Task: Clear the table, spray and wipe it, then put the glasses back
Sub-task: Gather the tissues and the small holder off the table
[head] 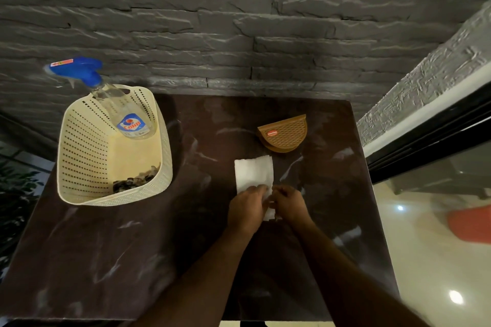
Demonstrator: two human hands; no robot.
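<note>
Both hands work a white paper towel (pixel 253 175) on the dark marbled surface (pixel 186 220).

The left hand (pixel 247 206) lies over the towel's near edge with fingers curled onto it, and the right hand (pixel 288 204) pinches the same edge just beside it. The towel lies flat beyond the hands, near a brown napkin holder (pixel 284 133). Well to the left stands a cream perforated basket (pixel 79 156), holding a clear spray bottle (pixel 127 114) with a blue trigger head leaning at its far end and something dark at its near end, possibly glasses.
</note>
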